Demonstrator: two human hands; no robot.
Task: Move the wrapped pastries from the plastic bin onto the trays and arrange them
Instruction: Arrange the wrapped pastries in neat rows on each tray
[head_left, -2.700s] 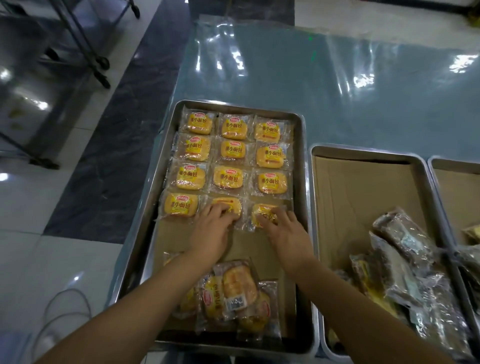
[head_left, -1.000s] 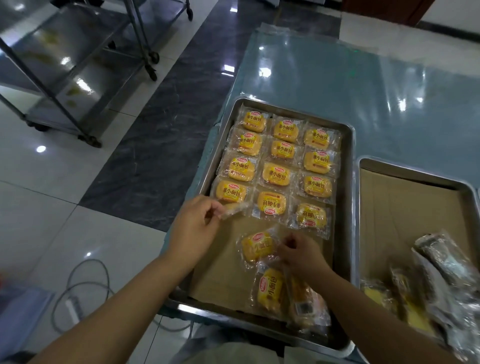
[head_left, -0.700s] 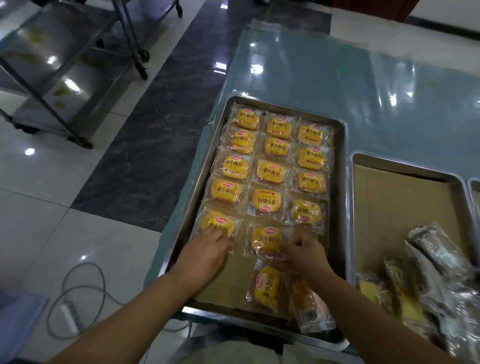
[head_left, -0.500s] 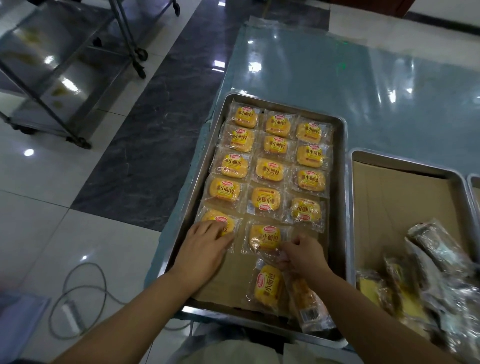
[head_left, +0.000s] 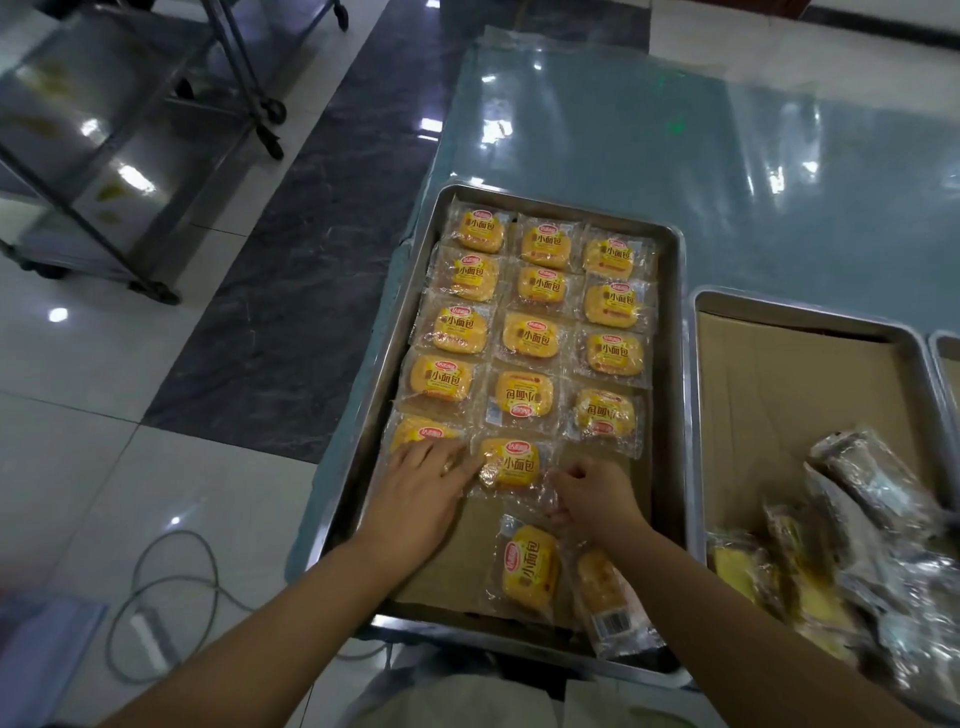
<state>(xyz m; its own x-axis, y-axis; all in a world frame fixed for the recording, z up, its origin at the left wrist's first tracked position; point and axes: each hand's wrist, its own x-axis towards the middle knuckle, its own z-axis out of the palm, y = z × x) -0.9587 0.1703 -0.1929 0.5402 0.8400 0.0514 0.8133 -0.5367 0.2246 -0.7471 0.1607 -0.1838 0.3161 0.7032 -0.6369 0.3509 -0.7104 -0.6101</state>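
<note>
Fourteen pastries (head_left: 530, 338) are laid on tray (head_left: 671, 364) | near-left pastry (head_left: 415, 430) is pressed by left hand (head_left: 421, 486), fingers straight | next pastry (head_left: 511, 462) is pinched by right hand (head_left: 595, 496), fingers curled

Grey cable (head_left: 213, 566) looped on glossy floor tiles (head_left: 78, 389), wheeled steel rack (head_left: 104, 130) beyond.

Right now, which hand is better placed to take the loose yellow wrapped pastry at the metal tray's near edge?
Right. The right hand, pinching the wrapper of the middle pastry, sits just beside the loose yellow wrapped pastry; the left hand lies flat on the leftmost pastry, farther away.
</note>
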